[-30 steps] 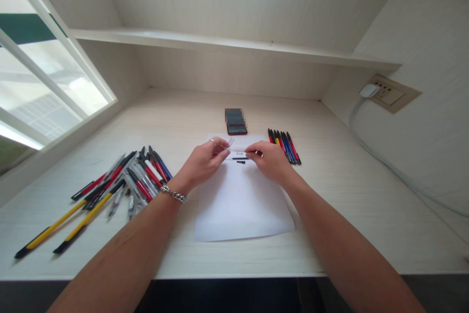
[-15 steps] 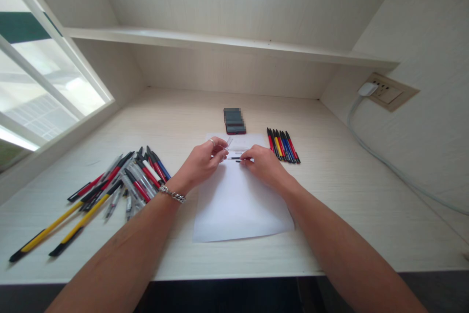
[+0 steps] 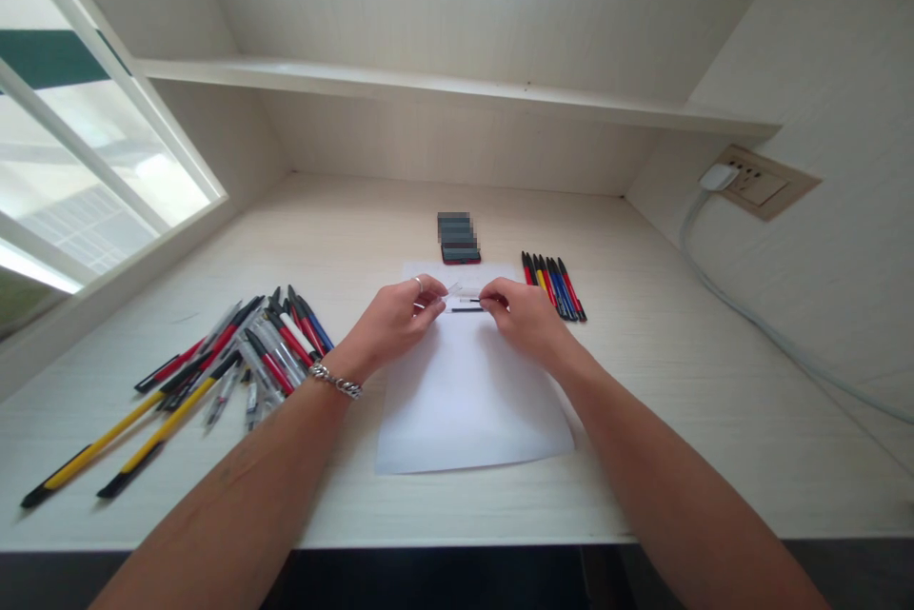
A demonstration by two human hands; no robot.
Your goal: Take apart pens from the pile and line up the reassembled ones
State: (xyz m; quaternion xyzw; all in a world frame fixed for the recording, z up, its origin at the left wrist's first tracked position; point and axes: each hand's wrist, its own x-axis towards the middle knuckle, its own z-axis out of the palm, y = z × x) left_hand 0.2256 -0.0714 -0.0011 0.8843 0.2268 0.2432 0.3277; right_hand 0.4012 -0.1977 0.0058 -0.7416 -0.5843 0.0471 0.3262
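Observation:
My left hand (image 3: 401, 317), with a ring and a chain bracelet, is closed in a pinch on a clear, thin tube-like piece (image 3: 454, 287), perhaps a pen barrel. Opposite it, my right hand (image 3: 526, 313) pinches a thin dark-tipped stick (image 3: 472, 300) that looks like a pen refill and points left toward the clear piece. Just below the fingertips, a thin black stick (image 3: 467, 309) lies on the white paper (image 3: 475, 401). Small clear parts between the hands are too small to make out.
A phone (image 3: 461, 255) lies behind the paper. To its right is a row of several pens (image 3: 555, 288). A loose pile of pens and markers (image 3: 275, 348) covers the left side. A shelf (image 3: 457, 91) spans the back; a plugged-in cable (image 3: 749, 310) runs down the right wall.
My right hand has moved slightly up and right, with its thin stick now above the black one on the paper. The clear piece in my left hand has tipped flatter.

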